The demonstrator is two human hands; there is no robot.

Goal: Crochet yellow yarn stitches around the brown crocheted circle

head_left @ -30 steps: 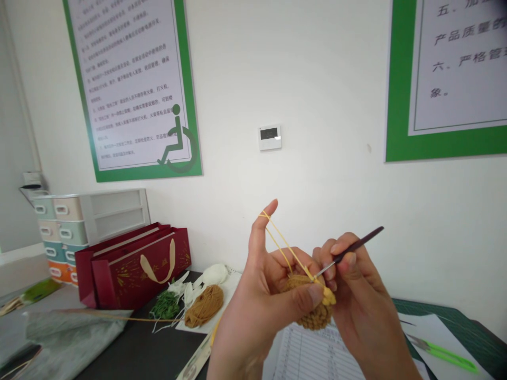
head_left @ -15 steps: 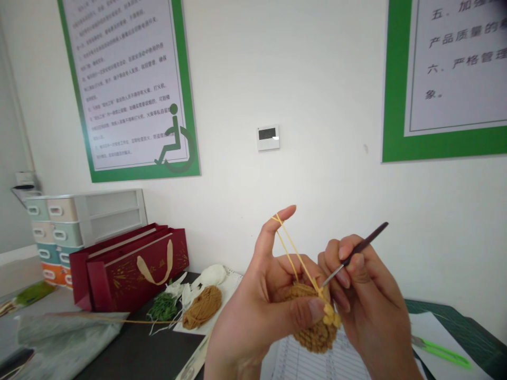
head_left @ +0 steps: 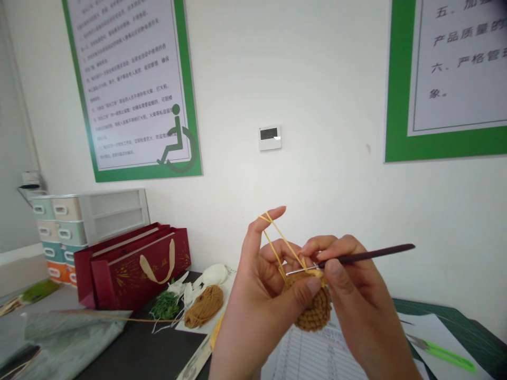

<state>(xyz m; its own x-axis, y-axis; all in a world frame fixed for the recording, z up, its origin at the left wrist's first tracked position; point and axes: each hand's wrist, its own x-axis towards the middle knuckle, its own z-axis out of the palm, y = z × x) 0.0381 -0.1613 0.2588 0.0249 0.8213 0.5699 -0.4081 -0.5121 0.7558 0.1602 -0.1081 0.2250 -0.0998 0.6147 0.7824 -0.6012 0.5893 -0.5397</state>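
Observation:
My left hand (head_left: pixel 273 295) pinches a round brown crochet piece (head_left: pixel 315 315) between thumb and fingers. Its raised index finger carries a loop of yellow yarn (head_left: pixel 288 239), stretched down to the piece's upper edge. Yellow stitches (head_left: pixel 317 273) sit along that edge. In my right hand (head_left: pixel 350 279) is a crochet hook (head_left: pixel 368 255) with a dark handle, lying nearly level. The hook's metal shaft points left across the top of the piece, touching the yellow yarn. Parts of the piece are hidden behind my left thumb and fingers.
Left of my hands lie a brown yarn skein (head_left: pixel 204 306), green yarn (head_left: pixel 165 306) and white yarn (head_left: pixel 214 275). Behind them stand dark red gift bags (head_left: pixel 134 269) and a drawer unit (head_left: pixel 114 211). A green cutter (head_left: pixel 443 352) rests on paper at right, near a green mat (head_left: pixel 455 319).
The hook has swung from a steep slant to nearly level, its tip now left across the yarn. The crochet piece has tilted and risen slightly. Both hands stay closed on their things.

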